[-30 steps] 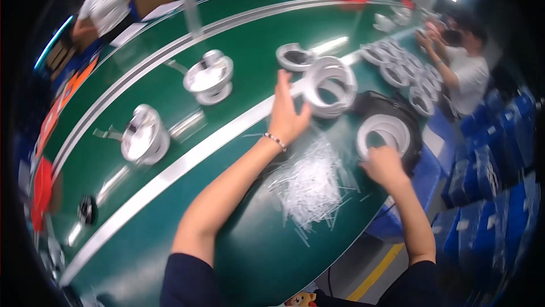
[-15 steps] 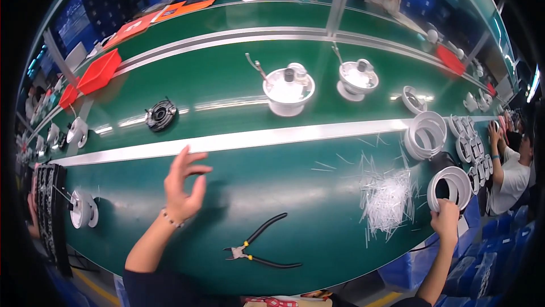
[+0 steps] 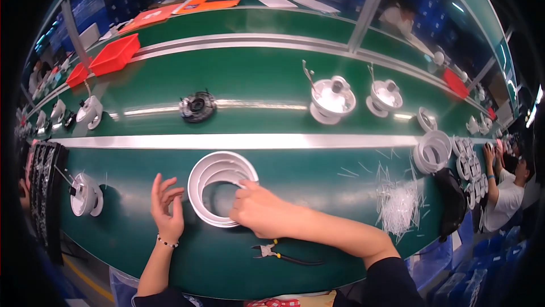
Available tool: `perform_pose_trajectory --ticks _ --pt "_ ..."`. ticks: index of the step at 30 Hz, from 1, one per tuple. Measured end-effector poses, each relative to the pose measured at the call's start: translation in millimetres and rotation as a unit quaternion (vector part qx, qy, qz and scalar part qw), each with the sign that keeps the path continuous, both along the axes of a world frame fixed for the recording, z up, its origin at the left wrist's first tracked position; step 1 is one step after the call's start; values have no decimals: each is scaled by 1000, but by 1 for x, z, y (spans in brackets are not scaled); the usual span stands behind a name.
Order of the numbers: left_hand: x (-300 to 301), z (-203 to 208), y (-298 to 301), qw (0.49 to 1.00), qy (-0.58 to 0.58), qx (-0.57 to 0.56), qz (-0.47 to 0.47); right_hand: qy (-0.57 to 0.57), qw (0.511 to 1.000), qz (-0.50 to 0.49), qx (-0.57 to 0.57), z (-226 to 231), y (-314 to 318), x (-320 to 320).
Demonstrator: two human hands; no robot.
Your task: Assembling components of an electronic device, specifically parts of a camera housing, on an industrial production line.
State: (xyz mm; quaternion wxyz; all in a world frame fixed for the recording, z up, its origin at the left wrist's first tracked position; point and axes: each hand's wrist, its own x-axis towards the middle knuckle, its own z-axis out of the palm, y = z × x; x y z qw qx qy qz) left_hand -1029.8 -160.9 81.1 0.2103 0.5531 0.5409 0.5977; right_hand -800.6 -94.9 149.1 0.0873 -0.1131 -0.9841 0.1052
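My right hand [image 3: 261, 210] grips the near right rim of a white round lamp ring [image 3: 197, 185], its fingers over the edge. The ring is tilted over the middle of the green table, with stepped inner walls and an open centre. Just left of it is my left hand [image 3: 167, 210], apart from the ring, fingers spread and holding nothing. A beaded bracelet is on that wrist. Below my right forearm lie diagonal cutters [image 3: 268, 251] with black and yellow handles; the forearm and hand partly cover them.
Thin translucent strips [image 3: 399, 207] lie heaped at the right, beside more stacked white rings [image 3: 432, 152]. White lamp bodies with wires [image 3: 332, 102] and a black round part [image 3: 197, 106] rest on the far belt. Another lamp body [image 3: 85, 194] stands left. A co-worker [image 3: 514, 193] sits far right.
My right hand has carried the white ring from the right edge to the middle, beside my left hand. The left hand has drawn slightly nearer. The view has shifted.
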Motion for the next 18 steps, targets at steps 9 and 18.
perform_pose_trajectory --ticks 9,18 --pt "-127 -8 -184 870 198 158 424 119 982 0 145 -2 -19 -80" --pt "-200 -223 -424 656 216 -76 719 350 922 156 -58 115 -131 -65"
